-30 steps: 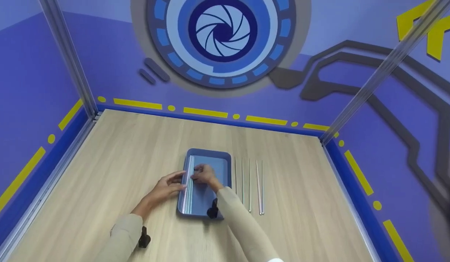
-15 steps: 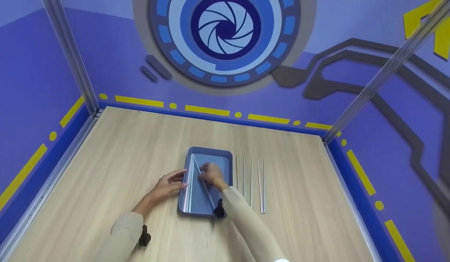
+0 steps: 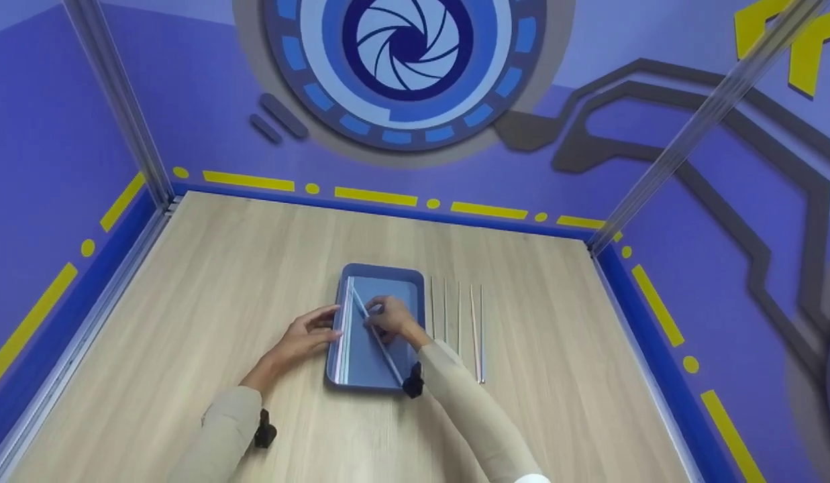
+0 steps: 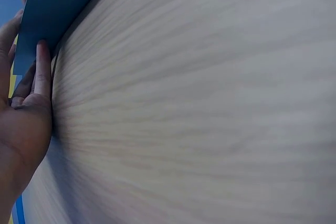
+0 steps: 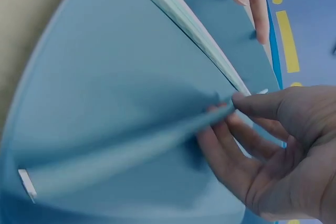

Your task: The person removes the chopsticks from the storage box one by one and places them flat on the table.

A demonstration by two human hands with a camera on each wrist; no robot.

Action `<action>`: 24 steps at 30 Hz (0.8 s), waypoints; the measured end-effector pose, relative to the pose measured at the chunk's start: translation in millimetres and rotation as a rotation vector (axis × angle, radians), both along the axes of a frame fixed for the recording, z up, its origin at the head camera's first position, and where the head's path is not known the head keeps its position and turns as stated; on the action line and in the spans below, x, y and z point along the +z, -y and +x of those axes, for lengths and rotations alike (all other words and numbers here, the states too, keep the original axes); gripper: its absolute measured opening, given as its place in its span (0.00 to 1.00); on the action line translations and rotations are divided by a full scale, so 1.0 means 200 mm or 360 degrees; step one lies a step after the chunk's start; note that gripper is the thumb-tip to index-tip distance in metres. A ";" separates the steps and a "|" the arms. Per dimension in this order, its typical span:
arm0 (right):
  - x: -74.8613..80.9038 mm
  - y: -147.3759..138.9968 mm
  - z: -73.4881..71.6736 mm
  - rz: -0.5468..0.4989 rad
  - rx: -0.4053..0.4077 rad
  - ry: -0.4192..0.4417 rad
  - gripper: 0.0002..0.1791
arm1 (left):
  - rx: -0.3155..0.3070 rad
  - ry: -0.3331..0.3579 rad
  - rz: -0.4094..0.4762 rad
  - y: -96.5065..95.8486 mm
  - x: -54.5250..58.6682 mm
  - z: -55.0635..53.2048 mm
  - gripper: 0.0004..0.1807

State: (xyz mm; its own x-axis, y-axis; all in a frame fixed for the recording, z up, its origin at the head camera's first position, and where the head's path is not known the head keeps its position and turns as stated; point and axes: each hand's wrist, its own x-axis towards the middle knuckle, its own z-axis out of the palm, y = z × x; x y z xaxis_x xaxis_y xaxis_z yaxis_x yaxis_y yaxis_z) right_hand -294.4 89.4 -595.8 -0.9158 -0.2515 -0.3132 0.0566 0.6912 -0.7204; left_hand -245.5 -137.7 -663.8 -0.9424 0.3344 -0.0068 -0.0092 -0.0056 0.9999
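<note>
In the head view a blue-grey rectangular tray [image 3: 388,267] lies on the table. Several thin pale sticks [image 3: 345,342] lie side by side along its left wall. My right hand [image 3: 393,316] reaches into the tray and pinches one pale blue stick [image 3: 390,359] between thumb and fingers. That stick slants from the upper left towards the lower right; a small white end [image 5: 27,183] shows in the right wrist view. My left hand [image 3: 307,334] touches the tray's left wall, its fingers [image 4: 43,72] fairly straight against the outside in the left wrist view.
Several thin metallic rods [image 3: 459,315] lie roughly parallel on the wooden table [image 3: 267,255], just right of the tray. Blue panels [image 3: 59,121] with yellow markings close off the back and both sides, with metal posts [image 3: 116,100] at the corners.
My right hand has drawn one stick away from the others; its near end has swung right, leaving it slanted across the tray. My left hand stays at the tray's left wall.
</note>
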 end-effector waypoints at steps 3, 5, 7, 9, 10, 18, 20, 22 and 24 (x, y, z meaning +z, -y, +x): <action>0.01 -0.02 0.00 -0.0069 0.0041 0.0032 0.15 | 0.0013 0.0008 -0.0010 0.00 0.00 0.00 0.36; 0.02 -0.03 0.00 -0.0114 0.0072 -0.0005 0.16 | 0.0017 -0.0002 -0.0014 0.00 0.00 0.00 0.36; 0.03 -0.04 0.00 -0.0139 0.0098 -0.0052 0.17 | 0.0018 -0.0011 -0.0016 0.00 0.01 0.00 0.36; 0.05 -0.05 0.00 -0.0147 0.0102 -0.0070 0.18 | 0.0011 -0.0024 -0.0023 -0.01 0.01 0.00 0.36; 0.06 -0.06 0.00 -0.0148 0.0097 -0.0068 0.18 | 0.0013 -0.0026 -0.0031 -0.01 0.01 0.00 0.35; 0.11 -0.12 0.00 -0.0247 0.0040 -0.0011 0.20 | 0.0024 -0.0005 -0.0018 -0.02 0.02 -0.02 0.35; 0.12 -0.13 0.01 -0.0277 0.0040 -0.0002 0.21 | 0.0022 0.0008 -0.0013 -0.01 0.01 -0.01 0.36; 0.13 -0.15 0.01 -0.0307 0.0036 -0.0020 0.21 | 0.0023 0.0014 -0.0011 -0.01 0.01 -0.01 0.36; 0.15 -0.17 0.00 -0.0331 0.0026 -0.0045 0.21 | 0.0027 0.0003 -0.0013 0.00 0.01 0.00 0.36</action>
